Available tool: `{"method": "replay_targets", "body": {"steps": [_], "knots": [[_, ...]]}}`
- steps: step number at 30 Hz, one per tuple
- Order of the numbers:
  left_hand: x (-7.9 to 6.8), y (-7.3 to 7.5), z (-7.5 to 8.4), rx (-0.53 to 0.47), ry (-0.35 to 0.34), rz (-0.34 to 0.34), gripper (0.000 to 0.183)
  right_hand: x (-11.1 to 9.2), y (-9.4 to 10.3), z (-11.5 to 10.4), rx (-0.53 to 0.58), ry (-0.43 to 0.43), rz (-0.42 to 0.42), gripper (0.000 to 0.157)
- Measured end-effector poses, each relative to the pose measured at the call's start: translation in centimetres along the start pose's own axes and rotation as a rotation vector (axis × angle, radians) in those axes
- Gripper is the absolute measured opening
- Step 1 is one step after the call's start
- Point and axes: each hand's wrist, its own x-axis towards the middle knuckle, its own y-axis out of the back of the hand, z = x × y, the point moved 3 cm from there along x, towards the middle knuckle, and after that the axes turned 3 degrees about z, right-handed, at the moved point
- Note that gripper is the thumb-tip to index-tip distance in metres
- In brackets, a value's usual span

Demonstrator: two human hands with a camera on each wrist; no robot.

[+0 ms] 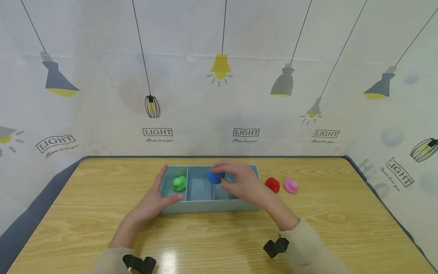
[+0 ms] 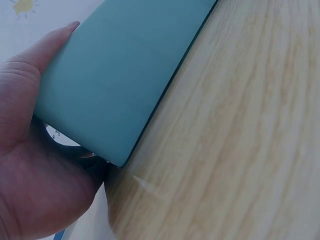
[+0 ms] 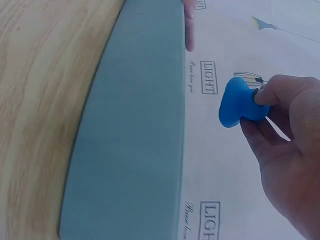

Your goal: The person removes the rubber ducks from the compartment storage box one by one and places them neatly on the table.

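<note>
Small blue rubber duck [image 1: 215,177]: smooth, rounded, matte; pinched between thumb and fingertips of the right hand [image 1: 241,182] and held above the middle section of the tray, clear of its floor. Which way the duck faces cannot be told; in the right wrist view [image 3: 240,107] it shows as a squat rounded lump, wide base turned toward the tray.

Listed left to right:

Left hand [image 1: 155,199]: fingers straight along the tray's left end wall, thumb lying on the front rim; in the left wrist view [image 2: 30,150] the palm is pressed to the tray's corner.

Long pale blue-grey plastic tray [image 1: 205,206]: rectangular, smooth-walled, divided by thin partitions into side-by-side compartments; long axis set left to right, parallel to the table's near edge.

Small green rubber duck [image 1: 179,183]: seated in the leftmost compartment, orange beak turned toward the viewer.

Small red rubber duck [image 1: 272,184]: resting on the table just beside the tray's right end.

Small pink rubber duck [image 1: 291,185]: resting just right of the red one.

Light wood-grain table [image 1: 342,213]: glossy, with dark edging.
</note>
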Motion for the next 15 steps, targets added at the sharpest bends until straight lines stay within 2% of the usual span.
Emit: {"method": "replay_targets", "body": {"steps": [5,10,15], "knots": [[0.0,0.0,0.0,-0.006,0.006,0.002,0.114,-1.7,2.4,0.1,-0.007,0.020,0.059,0.032],[0.1,-0.1,0.0,-0.011,0.019,-0.003,0.114,-3.9,4.5,1.4,-0.029,-0.015,0.152,0.035],[0.1,-0.1,-0.1,-0.005,0.020,-0.005,0.113,-5.9,6.2,2.7,-0.088,-0.054,0.172,0.035]]}}
